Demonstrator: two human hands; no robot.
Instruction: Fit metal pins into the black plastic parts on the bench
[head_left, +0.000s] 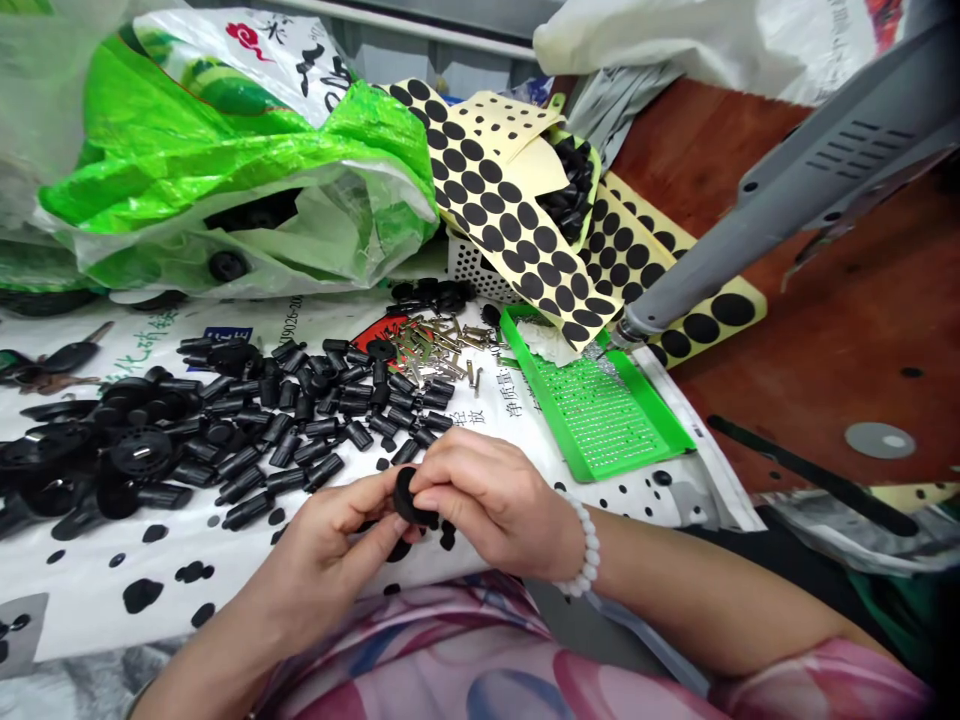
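Note:
Both hands meet at the near edge of the table over a white printed sack sheet (525, 400). A small round black wheel-like part (409, 497) is pinched between them. My left hand (330, 550) grips it from below with thumb and fingers. My right hand (491, 500), with a white bead bracelet at the wrist, closes over it from the right. Just beyond the hands lies a heap of several short black plastic cylinders (300, 420) and larger black round parts (127, 450). A small pile of metal pins (439, 350) lies behind them.
A green perforated tray (600, 410) sits right of the pins. Above it hangs a grey powered tool (787, 200) on an arm. Yellow sheets of black round stickers (502, 210) drape over a basket. A green and white plastic bag (225, 150) fills the back left. Keys (52, 360) lie far left.

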